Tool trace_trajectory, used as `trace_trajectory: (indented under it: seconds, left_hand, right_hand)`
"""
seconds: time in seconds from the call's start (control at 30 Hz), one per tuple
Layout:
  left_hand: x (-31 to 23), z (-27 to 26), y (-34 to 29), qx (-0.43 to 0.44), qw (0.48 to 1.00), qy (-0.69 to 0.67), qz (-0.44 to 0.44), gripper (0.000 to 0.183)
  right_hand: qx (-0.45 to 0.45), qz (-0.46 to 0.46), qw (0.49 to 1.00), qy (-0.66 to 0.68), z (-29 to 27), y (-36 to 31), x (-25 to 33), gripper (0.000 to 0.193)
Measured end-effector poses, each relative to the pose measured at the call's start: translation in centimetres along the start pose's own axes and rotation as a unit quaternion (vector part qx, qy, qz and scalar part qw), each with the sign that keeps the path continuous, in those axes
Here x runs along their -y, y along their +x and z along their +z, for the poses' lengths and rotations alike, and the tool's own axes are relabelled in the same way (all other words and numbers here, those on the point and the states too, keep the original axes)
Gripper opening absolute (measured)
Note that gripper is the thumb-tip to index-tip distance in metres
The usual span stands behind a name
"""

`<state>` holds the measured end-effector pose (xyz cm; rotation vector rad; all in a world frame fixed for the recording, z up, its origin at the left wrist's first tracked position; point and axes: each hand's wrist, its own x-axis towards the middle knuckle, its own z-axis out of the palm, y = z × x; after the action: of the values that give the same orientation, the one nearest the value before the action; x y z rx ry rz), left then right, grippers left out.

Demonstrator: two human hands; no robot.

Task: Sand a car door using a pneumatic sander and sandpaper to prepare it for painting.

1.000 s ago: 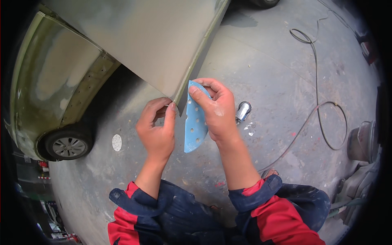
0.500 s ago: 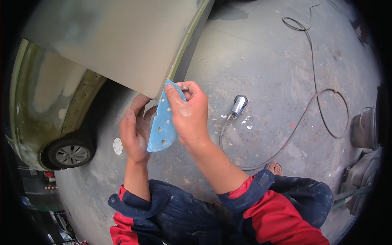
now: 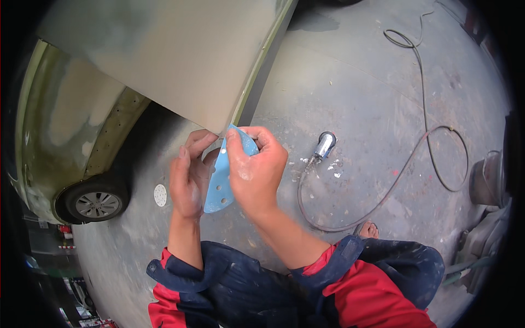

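Note:
My right hand (image 3: 260, 169) pinches a folded blue sanding disc (image 3: 218, 188) with round holes, thumb on its near face. The top of the disc lies against the lower corner of a bare, grey-beige car door (image 3: 180, 60), at its greenish edge (image 3: 257, 65). To the left of the disc, my left hand (image 3: 188, 177) is loosely curled with thumb and fingers apart. Its fingertips are at the underside of the door corner, and whether they press on it cannot be made out. Part of the left fingers is hidden behind the disc.
An air sander (image 3: 324, 145) lies on the grey floor to the right, its hose (image 3: 377, 210) looping away. A white perforated disc (image 3: 160, 195) lies left of my hands. The car's wheel (image 3: 95, 202) is at far left, a bucket (image 3: 486, 177) at far right.
Both hands and the blue disc appear slightly lower and further right in the view, along with the door corner. The disc's upper part now bends more to the right under my right thumb.

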<state>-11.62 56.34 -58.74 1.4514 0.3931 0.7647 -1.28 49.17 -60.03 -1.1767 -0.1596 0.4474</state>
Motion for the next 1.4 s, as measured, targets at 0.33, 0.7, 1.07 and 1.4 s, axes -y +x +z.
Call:
trace_trajectory:
  seconds: [0.33,0.7,1.07,1.4]
  left_hand:
    - [-0.5,0.0,0.2,0.007,0.999,0.033,-0.001,0.055]
    - [-1.2,0.4,-0.1,0.017,0.998,0.068,-0.004,0.054]
    - [-1.5,0.6,-0.6,0.007,0.996,0.086,-0.018,0.052]
    - [-1.1,1.1,-0.5,-0.017,0.996,0.087,0.000,0.051]
  right_hand:
    - [-0.026,-0.007,0.999,-0.019,0.4,1.8,-0.1,0.019]
    - [-0.014,-0.019,1.000,-0.006,0.2,4.7,0.5,0.021]
    - [0.024,0.026,0.999,0.028,0.1,8.3,0.1,0.022]
    - [-0.013,0.005,0.999,0.034,0.3,8.6,0.1,0.026]
